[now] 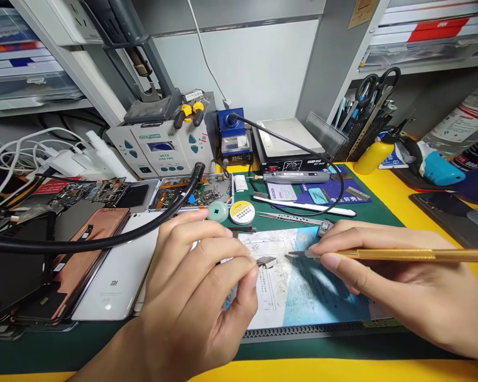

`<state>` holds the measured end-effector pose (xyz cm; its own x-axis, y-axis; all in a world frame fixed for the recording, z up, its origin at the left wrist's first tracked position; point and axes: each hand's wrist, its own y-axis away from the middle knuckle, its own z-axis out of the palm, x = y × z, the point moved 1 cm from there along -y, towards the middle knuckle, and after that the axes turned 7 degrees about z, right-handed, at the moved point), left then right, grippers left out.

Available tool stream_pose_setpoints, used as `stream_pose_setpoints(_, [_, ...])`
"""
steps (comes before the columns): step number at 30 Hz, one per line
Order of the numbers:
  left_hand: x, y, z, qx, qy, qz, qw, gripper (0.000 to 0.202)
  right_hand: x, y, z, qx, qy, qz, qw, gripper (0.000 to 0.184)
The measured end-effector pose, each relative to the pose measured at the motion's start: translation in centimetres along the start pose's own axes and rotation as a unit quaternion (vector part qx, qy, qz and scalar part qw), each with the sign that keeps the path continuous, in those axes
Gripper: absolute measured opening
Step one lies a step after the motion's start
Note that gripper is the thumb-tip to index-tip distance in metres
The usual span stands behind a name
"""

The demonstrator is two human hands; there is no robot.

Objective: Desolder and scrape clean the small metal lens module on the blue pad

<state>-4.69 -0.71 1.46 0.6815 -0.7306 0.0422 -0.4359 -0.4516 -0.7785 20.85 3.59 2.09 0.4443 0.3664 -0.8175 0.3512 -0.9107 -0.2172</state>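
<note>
Over the yellow tabletop (pixel 382 185), I'm pinching a metal part (pixel 266 261) in the left hand (pixel 191 281), gripping a gold-handled blade (pixel 402 254) in the right hand (pixel 390 281); slipping could flick the part away.

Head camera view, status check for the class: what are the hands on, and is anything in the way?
Left hand pinching small metal part. Right hand holding gold-handled blade tool, tip close to the part. Black hose behind left hand, clear of the part.

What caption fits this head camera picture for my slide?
The left hand pinches a small metal part; the right hand holds a gold-handled tool near it.
</note>
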Motion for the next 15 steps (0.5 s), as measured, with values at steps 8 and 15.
stream_pose_setpoints(8, [0.1,0.2,0.6,-0.012,-0.004,0.012,1.0,0.017,1.6,-0.4,-1.3,-0.092,-0.253,0.257,0.928,0.031])
stream_pose_setpoints(15, [0.2,0.3,0.6,-0.028,-0.001,0.034,0.999,0.02,1.5,-0.7,-1.4,-0.118,-0.354,0.302,0.877,0.018])
